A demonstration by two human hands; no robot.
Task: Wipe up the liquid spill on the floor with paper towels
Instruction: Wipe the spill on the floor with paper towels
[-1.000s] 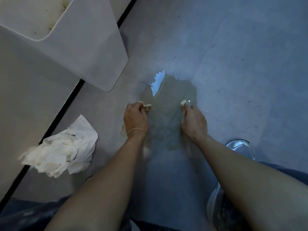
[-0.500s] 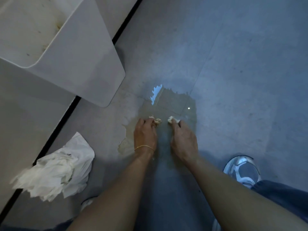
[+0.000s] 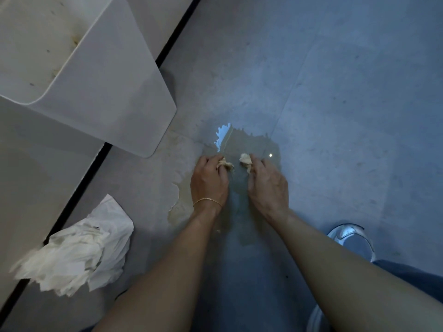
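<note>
Floor (image 3: 335, 97) of grey tile fills the view, with a dark seam running diagonally along its left side. White bin (image 3: 100, 92) stands at the upper left, its base just beside the spill. Spill (image 3: 247, 149), a thin brownish film, spreads across a tile joint at centre and trails down-left under the left wrist. Heap of crumpled paper towels (image 3: 79, 250) lies at lower left, well apart from the liquid. Shoe (image 3: 352, 238) shows at the lower right. Left hand (image 3: 209, 185), a thin bracelet (image 3: 207, 201) at the wrist, has its fingers curled tight around a small soggy wad (image 3: 224, 163) pressed onto the wet patch. Right hand (image 3: 268, 188) pinches another wad (image 3: 246, 160) the same way, the two wads near each other but apart.
</note>
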